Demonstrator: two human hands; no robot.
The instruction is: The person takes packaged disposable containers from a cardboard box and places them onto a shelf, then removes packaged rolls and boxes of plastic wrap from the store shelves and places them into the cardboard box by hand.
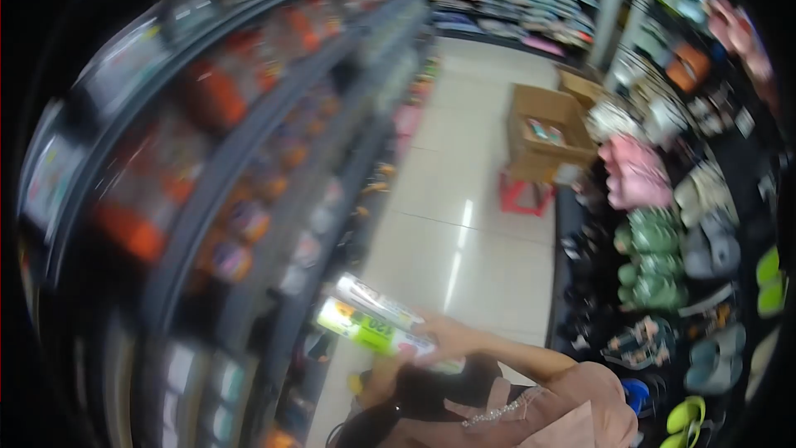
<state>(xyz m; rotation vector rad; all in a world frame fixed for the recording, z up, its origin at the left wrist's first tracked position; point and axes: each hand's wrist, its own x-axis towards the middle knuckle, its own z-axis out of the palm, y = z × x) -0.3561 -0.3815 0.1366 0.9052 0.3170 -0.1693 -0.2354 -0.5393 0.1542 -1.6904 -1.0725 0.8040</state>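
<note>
Two long cylinder-shaped packaged rolls lie side by side in front of my body. One is mostly white; the other is a green and white roll with "120" printed on it. My right hand is closed around the near end of the rolls. Lower down, my left hand is at the underside of the green and white roll, its fingers partly hidden by dark hair and the roll. What kind of goods the rolls are, I cannot make out.
Blurred store shelves with packaged goods run along the left. An open cardboard box sits on a red stool in the aisle. Slippers and sandals, including green ones, fill the right-hand rack. Folded goods lie on the far shelf.
</note>
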